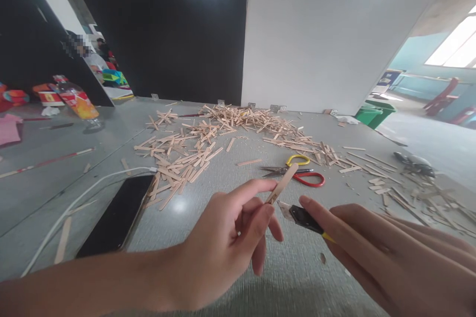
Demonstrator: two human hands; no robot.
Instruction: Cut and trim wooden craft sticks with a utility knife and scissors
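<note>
A wooden craft stick (pixel 284 182) is pinched between the thumb and index finger of my left hand (pixel 234 242), its rounded end tilted up to the right. A dark mark shows low on the stick, close to my thumb. My right hand (pixel 383 252) is closed around a utility knife (pixel 307 219) with a black front and a yellow part under my fingers. Its short blade (pixel 285 209) points left, just right of the stick; whether they touch I cannot tell. Behind the stick lie scissors (pixel 312 178) with one red and one yellow handle loop.
Loose craft sticks (pixel 238 119) are heaped across the table's back, with cut pieces (pixel 386 190) at right. A phone (pixel 117 215) with a white cable (pixel 84 198) lies at left. A drink bottle (pixel 78 99) stands farther back, before upright black and white panels (pixel 316 34).
</note>
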